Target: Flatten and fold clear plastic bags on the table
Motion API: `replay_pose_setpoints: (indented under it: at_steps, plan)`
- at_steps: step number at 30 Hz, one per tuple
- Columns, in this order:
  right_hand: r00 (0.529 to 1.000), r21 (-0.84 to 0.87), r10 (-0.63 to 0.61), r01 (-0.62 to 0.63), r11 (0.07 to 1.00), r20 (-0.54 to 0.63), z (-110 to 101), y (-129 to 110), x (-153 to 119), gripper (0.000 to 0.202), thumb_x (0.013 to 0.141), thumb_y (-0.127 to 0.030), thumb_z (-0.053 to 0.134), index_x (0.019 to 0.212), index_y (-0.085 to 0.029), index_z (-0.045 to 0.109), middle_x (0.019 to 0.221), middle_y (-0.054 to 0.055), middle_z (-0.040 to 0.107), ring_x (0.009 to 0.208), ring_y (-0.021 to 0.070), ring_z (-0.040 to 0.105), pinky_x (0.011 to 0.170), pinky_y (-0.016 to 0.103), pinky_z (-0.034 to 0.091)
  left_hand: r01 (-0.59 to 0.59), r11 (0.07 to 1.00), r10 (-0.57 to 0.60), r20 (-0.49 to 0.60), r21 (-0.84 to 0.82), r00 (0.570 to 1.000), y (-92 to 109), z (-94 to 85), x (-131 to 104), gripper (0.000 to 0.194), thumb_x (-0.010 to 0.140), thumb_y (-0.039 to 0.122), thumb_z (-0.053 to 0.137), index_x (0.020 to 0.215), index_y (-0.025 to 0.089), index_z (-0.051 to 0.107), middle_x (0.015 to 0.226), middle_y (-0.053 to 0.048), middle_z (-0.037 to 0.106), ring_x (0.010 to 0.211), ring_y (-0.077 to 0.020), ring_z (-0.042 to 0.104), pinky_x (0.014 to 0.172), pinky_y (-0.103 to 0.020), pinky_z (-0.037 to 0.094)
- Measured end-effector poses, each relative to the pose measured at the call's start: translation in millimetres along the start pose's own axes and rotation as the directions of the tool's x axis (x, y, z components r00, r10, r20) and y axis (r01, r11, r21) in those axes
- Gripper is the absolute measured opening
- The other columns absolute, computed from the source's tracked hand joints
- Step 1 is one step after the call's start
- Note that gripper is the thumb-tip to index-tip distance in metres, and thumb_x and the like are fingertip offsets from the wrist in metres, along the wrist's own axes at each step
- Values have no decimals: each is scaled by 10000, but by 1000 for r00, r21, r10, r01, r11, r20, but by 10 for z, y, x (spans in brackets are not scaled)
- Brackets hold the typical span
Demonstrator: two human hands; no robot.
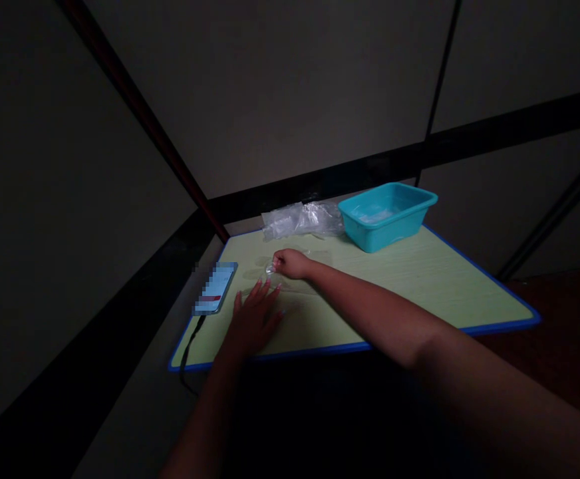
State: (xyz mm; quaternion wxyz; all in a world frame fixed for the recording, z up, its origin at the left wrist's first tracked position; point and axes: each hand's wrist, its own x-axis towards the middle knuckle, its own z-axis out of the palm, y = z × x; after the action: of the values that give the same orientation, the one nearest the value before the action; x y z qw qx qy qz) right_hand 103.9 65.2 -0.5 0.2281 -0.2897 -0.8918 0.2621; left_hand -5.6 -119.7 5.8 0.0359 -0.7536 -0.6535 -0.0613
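A thin, see-through plastic glove (322, 261) seems to lie flat on the pale green table (400, 286), its finger shapes toward the left. My right hand (290, 263) is closed in a pinch over it, with a small crumpled bit of clear plastic (270, 269) at the fingertips. Just in front, my left hand (257, 318) rests with fingers spread, its fingertips at the near edge of the clear plastic. It holds nothing.
Crumpled clear plastic (302, 219) lies along the back edge. Beside it at the back right stands a turquoise basin (384, 229) with something pale inside. A phone (216, 289) with a black cable (189, 349) lies at the left edge. Walls rise behind and left.
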Motion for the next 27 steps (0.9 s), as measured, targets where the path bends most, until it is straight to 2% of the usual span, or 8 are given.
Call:
replay_pose_setpoints:
  at_steps: [5,9,11,13,16,17,21,27]
  plan:
    - [1000,110,13,-11,994,-23,-12,22,15,125,794,-256,585,824,-142,625,771,6,635,669,101,515,598,203,326,43,999,-43,28,8,999,4,8,11,517,914,418,362,1413,291,308,1513,-82,237,1397,-278,157,1057,-630,98]
    - [997,101,48,-42,994,-57,-239,29,-10,178,813,-309,566,871,-149,621,814,12,647,685,104,526,610,204,336,60,998,-61,28,15,998,-2,28,25,528,913,434,357,1417,284,304,1507,-94,251,1396,-274,165,1059,-623,110]
    - [998,48,55,-55,997,14,-423,24,-84,198,820,-324,559,854,-140,625,776,17,645,654,107,519,593,209,333,62,998,-63,28,16,998,-2,34,28,532,909,440,365,1413,279,314,1506,-97,254,1394,-279,172,1060,-620,113]
    - [989,-28,47,-43,999,139,-602,22,-213,214,812,-340,572,796,-134,627,698,14,628,605,107,498,569,217,324,63,998,-63,27,12,998,4,34,29,533,908,446,367,1411,275,322,1506,-98,252,1392,-285,177,1061,-618,115]
    - [938,-52,22,-5,999,345,-779,30,-473,296,801,-424,574,708,-146,618,604,-8,594,546,100,468,550,220,320,62,998,-62,22,3,998,12,29,30,532,909,455,363,1409,277,329,1508,-97,247,1392,-294,173,1062,-618,117]
    - [927,-37,7,7,999,375,-809,36,-559,316,799,-445,569,698,-149,618,593,-16,586,539,96,462,547,217,321,61,998,-61,21,2,998,14,27,32,531,908,458,363,1408,281,331,1509,-96,245,1392,-296,170,1060,-620,119]
    - [905,-18,-12,22,1000,426,-817,42,-788,252,754,-397,623,708,-150,633,585,-35,572,537,86,450,542,208,315,53,999,-53,26,6,998,13,28,35,528,904,475,367,1402,300,337,1511,-95,237,1394,-292,164,1049,-632,124]
    - [887,-82,-33,80,993,461,-722,-52,-816,116,752,-251,627,701,-147,632,632,-21,595,583,91,475,563,204,323,39,999,-39,32,-3,999,29,5,20,506,912,475,356,1397,331,336,1522,-76,210,1399,-282,145,1059,-617,106]
